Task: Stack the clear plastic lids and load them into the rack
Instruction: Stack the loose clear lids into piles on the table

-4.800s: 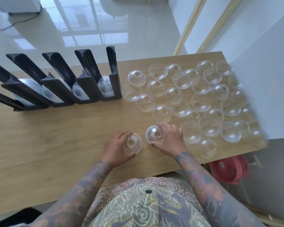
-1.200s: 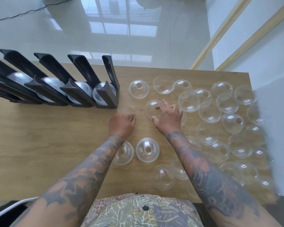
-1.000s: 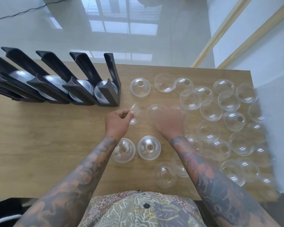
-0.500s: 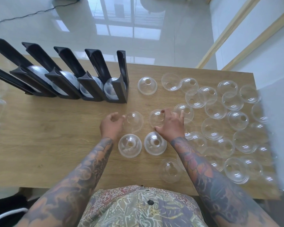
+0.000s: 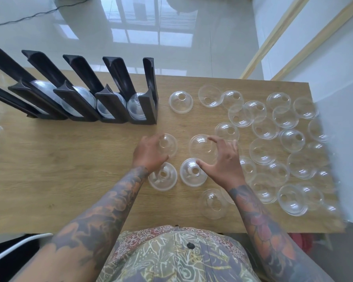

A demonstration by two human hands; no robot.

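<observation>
Just in front of the rack [image 5: 118, 110], in the head view, two dome lids lie side by side on the bench [image 5: 69, 163], their round rims giving no long axis. The left hand [image 5: 150, 153] curls over the left lid [image 5: 168, 145], fingers bent around its dome. The right hand [image 5: 222, 159] is spread, fingers reaching onto the right lid [image 5: 201, 146]; whether they grip it I cannot tell. Each hand is nearer its own lid. Two small stacks [image 5: 193, 173] sit just nearer the person than the hands.
</observation>
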